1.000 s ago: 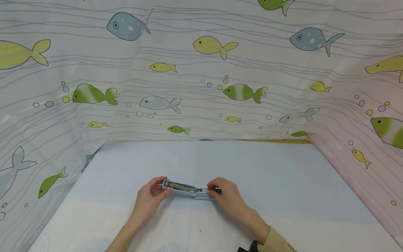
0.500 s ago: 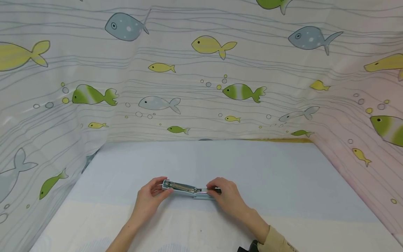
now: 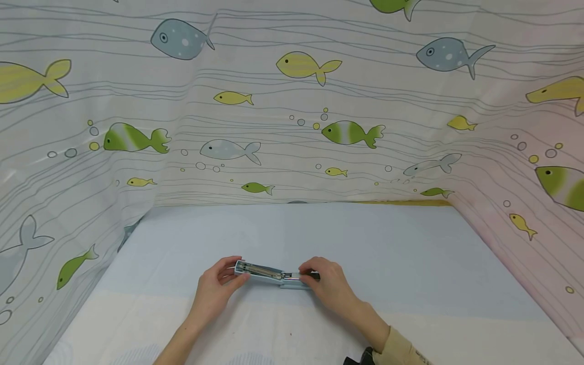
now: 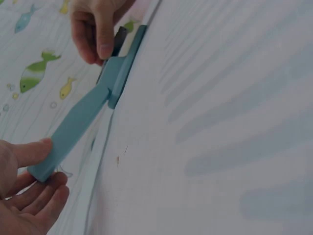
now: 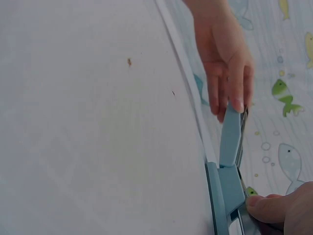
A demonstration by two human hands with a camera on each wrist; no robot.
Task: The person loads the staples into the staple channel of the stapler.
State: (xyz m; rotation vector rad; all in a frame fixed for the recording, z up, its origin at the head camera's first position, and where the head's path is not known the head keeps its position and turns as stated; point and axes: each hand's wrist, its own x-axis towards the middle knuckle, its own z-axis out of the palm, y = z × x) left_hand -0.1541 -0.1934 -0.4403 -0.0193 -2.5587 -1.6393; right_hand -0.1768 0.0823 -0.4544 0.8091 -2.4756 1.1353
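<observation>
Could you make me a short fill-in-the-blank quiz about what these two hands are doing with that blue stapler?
1. Each hand grips one end of the light ____ stapler.
2. The left hand grips the stapler's ____ end in the head view.
3. The right hand wears a tan ____ at the wrist.
4. The curtain behind is printed with ____.

Missing words: blue; left; sleeve; fish

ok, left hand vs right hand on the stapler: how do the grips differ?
The left hand holds the stapler's raised front tip between thumb and fingers; the right hand pinches the hinge end, which lies on the table. The left forearm is bare; the right wrist shows a tan sleeve. Both grip the same stapler, one at each end.
</observation>
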